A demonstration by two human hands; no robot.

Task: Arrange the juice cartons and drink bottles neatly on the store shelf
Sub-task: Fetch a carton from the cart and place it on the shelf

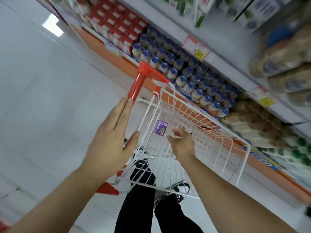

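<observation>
both forearms bare from the bottom corners of the frame, no sleeves, no watch or rings showing on the left hand (111,137) or the right hand (180,142). low in the centre, black trousers (134,207), and black sneakers (180,188) with white panels and pale soles, slightly blurred.

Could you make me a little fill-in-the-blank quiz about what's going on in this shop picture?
1. The purple carton lies inside the white wire ____.
2. The left hand has straight fingers whose tips touch the cart's ____ handle.
3. The small bottles on the shelf all have ____ caps.
4. The right hand reaches into the cart close to the carton, holding ____.

Missing words: cart; red; blue; nothing
</observation>
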